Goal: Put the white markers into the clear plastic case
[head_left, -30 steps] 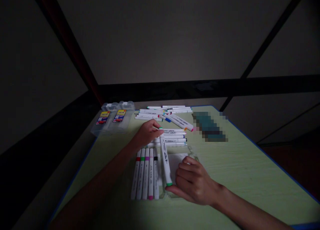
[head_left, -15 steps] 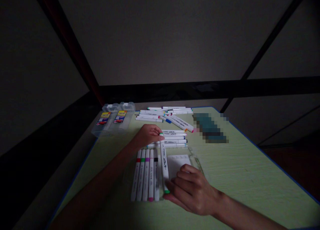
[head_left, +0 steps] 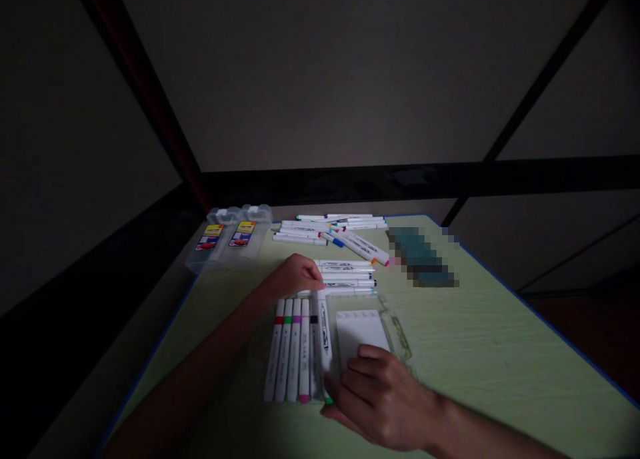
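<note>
A white marker with a green end [head_left: 325,339] lies lengthwise between my two hands, over the clear plastic case [head_left: 415,369]. At its far end, the fingers of my left hand [head_left: 295,277] are closed on it. My right hand [head_left: 385,399] has thumb and fingers curled around the near end, beside the green tip. Several white markers [head_left: 290,359] with red, green, purple, pink and black bands lie side by side in the left part of the case. A white card-like panel [head_left: 363,329] shows in its right part, partly behind my right hand.
Several markers [head_left: 347,272] lie in a stack just beyond the case, with a loose pile of markers [head_left: 350,239] farther back. Two clear cases with labels [head_left: 233,242] sit at the back left. A pixelated dark green object [head_left: 420,252] lies right on the pale green table [head_left: 500,352].
The green-ended marker has come down closer to the case, beside the black-banded marker. Both hands moved with it, still holding its two ends.
</note>
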Demonstrator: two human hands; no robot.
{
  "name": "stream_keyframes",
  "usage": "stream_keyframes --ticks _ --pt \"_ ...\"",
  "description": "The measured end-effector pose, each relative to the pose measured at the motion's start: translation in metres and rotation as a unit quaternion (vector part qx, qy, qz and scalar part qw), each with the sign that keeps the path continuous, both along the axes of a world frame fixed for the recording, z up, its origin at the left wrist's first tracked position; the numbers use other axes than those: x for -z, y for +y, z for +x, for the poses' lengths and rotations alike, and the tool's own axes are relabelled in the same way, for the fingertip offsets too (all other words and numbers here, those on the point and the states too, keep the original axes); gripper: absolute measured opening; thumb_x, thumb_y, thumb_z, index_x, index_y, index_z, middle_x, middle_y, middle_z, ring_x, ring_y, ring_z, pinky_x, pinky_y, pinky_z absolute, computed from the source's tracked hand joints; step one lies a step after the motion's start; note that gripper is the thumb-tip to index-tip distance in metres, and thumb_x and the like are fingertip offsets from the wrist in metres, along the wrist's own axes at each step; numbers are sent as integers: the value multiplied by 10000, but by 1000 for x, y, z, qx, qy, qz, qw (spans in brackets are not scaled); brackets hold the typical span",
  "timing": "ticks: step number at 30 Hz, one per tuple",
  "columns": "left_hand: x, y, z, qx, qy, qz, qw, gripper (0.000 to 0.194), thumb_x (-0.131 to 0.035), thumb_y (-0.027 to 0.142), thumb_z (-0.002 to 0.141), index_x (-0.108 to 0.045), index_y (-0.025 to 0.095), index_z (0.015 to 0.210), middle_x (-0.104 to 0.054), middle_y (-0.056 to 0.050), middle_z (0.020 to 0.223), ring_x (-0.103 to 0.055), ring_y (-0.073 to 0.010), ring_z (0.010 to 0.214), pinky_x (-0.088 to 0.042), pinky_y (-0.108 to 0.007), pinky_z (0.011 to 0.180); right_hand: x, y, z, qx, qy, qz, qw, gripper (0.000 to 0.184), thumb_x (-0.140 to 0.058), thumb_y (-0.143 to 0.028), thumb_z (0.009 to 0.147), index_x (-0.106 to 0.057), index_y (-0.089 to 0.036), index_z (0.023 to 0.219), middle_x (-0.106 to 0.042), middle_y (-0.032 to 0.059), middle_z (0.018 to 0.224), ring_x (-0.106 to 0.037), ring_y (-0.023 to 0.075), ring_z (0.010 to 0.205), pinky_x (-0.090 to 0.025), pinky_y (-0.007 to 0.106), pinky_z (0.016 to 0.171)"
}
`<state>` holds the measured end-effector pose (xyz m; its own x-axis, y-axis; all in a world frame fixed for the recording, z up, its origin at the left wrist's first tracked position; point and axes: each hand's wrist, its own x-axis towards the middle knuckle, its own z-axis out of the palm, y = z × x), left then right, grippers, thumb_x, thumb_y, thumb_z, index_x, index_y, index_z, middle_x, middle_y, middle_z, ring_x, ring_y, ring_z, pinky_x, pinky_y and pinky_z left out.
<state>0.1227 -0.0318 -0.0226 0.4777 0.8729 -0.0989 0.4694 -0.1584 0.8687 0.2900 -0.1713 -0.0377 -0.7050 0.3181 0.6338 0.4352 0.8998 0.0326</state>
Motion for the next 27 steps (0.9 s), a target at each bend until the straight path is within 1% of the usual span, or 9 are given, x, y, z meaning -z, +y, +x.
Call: stream_keyframes --ticks 4,12,16,21,27 --pt "5 0 -2 19 36 21 999 143 -658 227 544 -636 104 613 -610 -26 555 -554 -125 527 -389 -209 483 0 -2 -1 13 -6 -7 1000 257 -414 -282 869 -589 -153 730 -524 -17 467 -439 124 407 -257 307 433" --pt "3 1 -1 17 95 28 995 187 -664 222 518 -631 87 643 -604 -22 564 -560 -131 552 -389 -200 481 9 -3 -1 32 -38 -31 998 327 -352 -320 889 -601 -115 839 -551 -2 488 -469 128 428 -255 319 447" --pt "6 2 -1 23 96 30 995 186 -660 223 528 -638 83 649 -617 -32 577 -567 -137 567 -398 -205 495 9 -3 -2 31 -33 -27 999 347 -339 -320 894 -604 -101 850 -552 3 487 -462 128 430 -246 321 451" --pt "9 3 -1 23 83 25 996 176 -652 235 545 -644 89 644 -634 -39 605 -578 -139 586 -415 -214 525 8 -4 -3 27 -22 -36 999 389 -294 -324 915 -607 -119 807 -554 0 493 -461 124 428 -261 312 465" --pt "14 5 -2 19 65 16 998 183 -664 219 529 -646 93 660 -620 -23 588 -572 -127 566 -415 -205 511 10 -3 -3 31 -27 -38 998 419 -272 -328 921 -614 -113 811 -556 5 504 -478 123 436 -273 308 470"
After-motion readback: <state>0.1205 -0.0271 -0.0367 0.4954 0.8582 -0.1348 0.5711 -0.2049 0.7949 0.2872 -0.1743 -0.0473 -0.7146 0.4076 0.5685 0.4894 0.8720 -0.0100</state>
